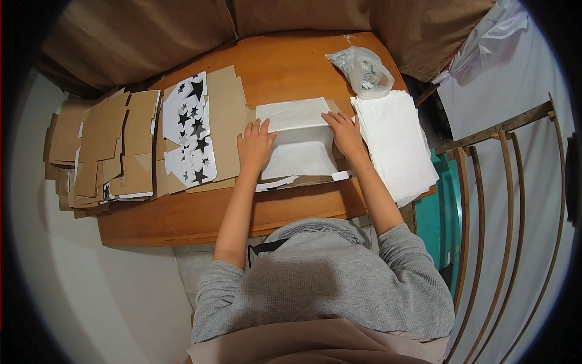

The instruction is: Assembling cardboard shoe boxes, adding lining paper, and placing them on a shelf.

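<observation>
Left hand (pixel 256 145) and right hand (pixel 345 136) rest fingers on the white paper sheet's (pixel 298 156) sides (whether pinching, I can't tell); folding seems underway, calling next for aligned edges.

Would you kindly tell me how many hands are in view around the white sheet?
2: the left hand is at the sheet's left side, and the right hand is at its right side. No other hand shows.
</observation>
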Motion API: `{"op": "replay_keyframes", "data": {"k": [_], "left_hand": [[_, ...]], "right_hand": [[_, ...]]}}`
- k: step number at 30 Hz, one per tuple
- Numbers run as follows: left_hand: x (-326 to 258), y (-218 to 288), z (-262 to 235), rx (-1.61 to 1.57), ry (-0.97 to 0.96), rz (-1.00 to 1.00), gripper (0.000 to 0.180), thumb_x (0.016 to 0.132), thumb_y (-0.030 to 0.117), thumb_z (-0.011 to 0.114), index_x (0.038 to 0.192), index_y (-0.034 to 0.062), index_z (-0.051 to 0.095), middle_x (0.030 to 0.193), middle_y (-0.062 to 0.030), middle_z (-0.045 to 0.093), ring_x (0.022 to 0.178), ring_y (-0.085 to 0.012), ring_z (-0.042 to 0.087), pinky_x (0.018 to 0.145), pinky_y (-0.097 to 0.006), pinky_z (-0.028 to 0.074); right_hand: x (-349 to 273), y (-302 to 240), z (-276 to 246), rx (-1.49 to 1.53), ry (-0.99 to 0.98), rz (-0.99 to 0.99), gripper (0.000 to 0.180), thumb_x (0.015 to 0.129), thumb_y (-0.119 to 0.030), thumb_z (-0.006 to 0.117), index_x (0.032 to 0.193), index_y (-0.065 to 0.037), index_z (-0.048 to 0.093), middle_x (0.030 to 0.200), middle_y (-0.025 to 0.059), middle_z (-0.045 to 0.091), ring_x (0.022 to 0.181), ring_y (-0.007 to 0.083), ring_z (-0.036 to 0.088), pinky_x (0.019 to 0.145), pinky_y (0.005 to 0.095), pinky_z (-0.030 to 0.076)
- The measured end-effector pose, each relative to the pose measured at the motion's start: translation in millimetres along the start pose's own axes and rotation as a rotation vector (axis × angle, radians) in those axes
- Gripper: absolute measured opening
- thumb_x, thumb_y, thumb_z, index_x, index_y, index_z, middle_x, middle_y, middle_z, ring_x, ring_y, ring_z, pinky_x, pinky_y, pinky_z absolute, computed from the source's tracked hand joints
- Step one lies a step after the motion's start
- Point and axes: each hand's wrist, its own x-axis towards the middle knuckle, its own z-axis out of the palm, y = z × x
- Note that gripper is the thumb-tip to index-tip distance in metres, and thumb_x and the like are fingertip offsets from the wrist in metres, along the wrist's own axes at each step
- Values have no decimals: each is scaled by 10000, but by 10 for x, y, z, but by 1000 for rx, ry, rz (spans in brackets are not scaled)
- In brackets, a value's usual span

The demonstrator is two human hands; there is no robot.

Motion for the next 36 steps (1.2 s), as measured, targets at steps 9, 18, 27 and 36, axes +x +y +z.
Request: {"op": "replay_keyframes", "data": {"k": [9,18,27,36], "left_hand": [[-71,81,-51,102,-22,5,468,944,316,481,1384,181,400,1424,-39,433,1308,-248,395,1042,-548,300],[-83,115,-14,243,43,35,527,879,65,510,1376,182,378,1416,-29,432,1298,-225,408,972,-499,363],[-74,125,-19,157,37,9,476,899,89,475,1361,182,407,1412,-26,444,1298,-220,413,952,-496,372],[-52,117,24,180,51,4,448,907,116,471,1346,195,430,1410,-3,450,1290,-207,426,945,-488,379]], "right_hand": [[-27,-166,-54,-60,-36,-85,545,833,-191,641,1338,-268,448,1348,-9,494,1280,230,415,1060,589,260],[-33,-295,17,-159,245,-122,672,680,-144,736,1283,-259,464,1258,68,507,1197,255,462,1029,556,300],[-321,-551,336,244,-338,-337,381,719,-129,698,1072,-177,564,1034,115,532,937,336,577,764,438,489],[-256,-565,359,151,-745,-319,367,785,-190,677,1136,-205,570,1034,126,579,957,311,600,794,421,498]]}}
